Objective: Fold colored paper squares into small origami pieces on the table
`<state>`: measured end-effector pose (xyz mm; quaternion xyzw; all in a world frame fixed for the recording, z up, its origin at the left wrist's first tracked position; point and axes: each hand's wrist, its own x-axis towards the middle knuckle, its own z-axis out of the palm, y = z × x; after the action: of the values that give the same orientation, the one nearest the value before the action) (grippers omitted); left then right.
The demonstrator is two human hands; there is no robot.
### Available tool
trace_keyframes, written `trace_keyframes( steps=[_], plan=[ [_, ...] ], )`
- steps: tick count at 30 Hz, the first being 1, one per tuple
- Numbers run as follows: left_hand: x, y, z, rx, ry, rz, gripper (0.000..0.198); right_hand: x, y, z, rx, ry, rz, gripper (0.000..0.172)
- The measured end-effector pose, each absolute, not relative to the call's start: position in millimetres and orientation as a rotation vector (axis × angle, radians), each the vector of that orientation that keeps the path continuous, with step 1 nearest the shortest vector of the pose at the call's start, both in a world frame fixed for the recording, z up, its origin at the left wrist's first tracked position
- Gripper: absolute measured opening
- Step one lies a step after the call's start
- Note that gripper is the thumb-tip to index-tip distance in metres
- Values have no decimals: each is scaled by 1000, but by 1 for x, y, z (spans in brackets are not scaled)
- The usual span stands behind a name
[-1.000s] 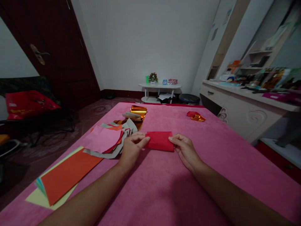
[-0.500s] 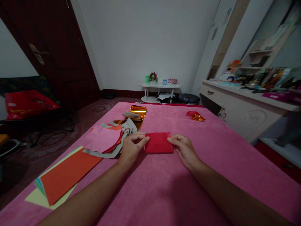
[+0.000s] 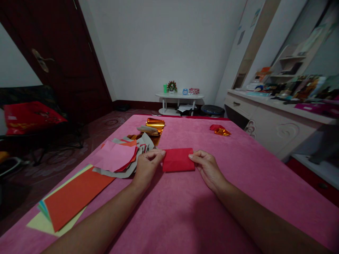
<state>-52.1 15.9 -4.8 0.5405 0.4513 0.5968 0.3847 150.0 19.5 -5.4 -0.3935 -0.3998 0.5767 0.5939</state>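
A small folded piece of red paper (image 3: 178, 160) is held up over the pink cloth (image 3: 174, 204), its long side running left to right. My left hand (image 3: 149, 162) pinches its upper left corner between thumb and fingers. At the opposite edge, my right hand (image 3: 206, 164) grips the upper right corner the same way. Just beyond my left hand lies a pile of cut paper, with a pink sheet (image 3: 115, 155) on top and grey and red pieces below. An orange sheet (image 3: 79, 195) tops a stack of coloured paper beside my left forearm.
Behind the pile is a roll of shiny gold foil (image 3: 155, 123). A red and gold folded piece (image 3: 221, 131) lies at the far right of the cloth. A white dresser (image 3: 275, 123) stands to the right, a small white table (image 3: 180, 96) beyond the far edge.
My left thumb has shifted slightly up and left along the red paper's corner, and the paper tilts a little. My right hand keeps its grip.
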Motion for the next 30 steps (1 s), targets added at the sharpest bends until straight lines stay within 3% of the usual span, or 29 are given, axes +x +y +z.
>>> trace_keyframes(
  steps=[30],
  plan=[
    [-52,15,-3,1481,1188,1488,19,151,20,-7,-921,-1057,1119,17]
  ],
)
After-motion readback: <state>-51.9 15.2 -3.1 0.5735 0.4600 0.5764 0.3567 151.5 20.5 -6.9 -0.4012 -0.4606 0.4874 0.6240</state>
